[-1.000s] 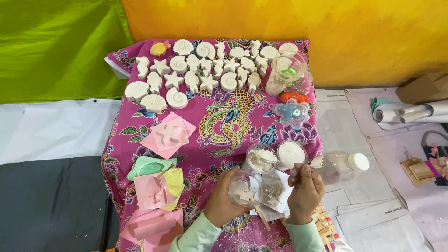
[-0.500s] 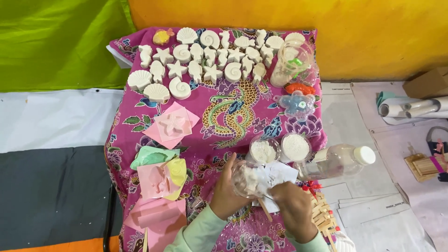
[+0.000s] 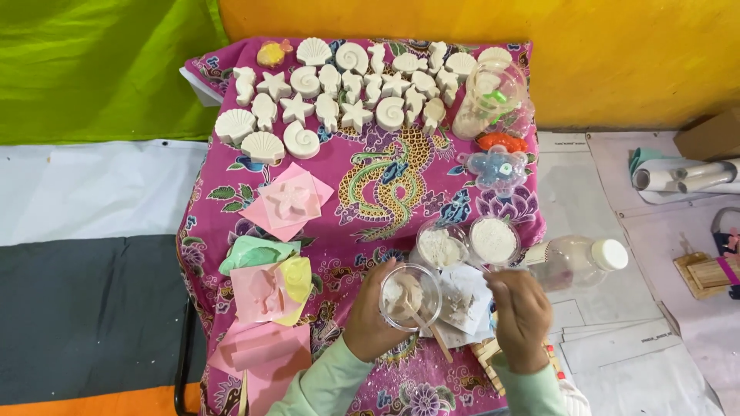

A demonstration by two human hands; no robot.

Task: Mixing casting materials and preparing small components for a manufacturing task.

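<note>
Left hand [image 3: 368,323] wraps clear cup [image 3: 410,296] from the side, cup just above pink cloth on bench [image 3: 370,192]. Wooden stick [image 3: 430,333] stands in whitish mix inside cup. Right hand [image 3: 523,316] curled loosely closed just right of cup, can't tell if it pinches anything. Two powder tubs [image 3: 466,244] right behind, plastic bottle [image 3: 576,262] lying beside. Tip imo: keep cup level, stir slow, scrape the walls. Right hand's fingers hidden, mix thickness hard to judge, bench's lower edge cut off.
</note>
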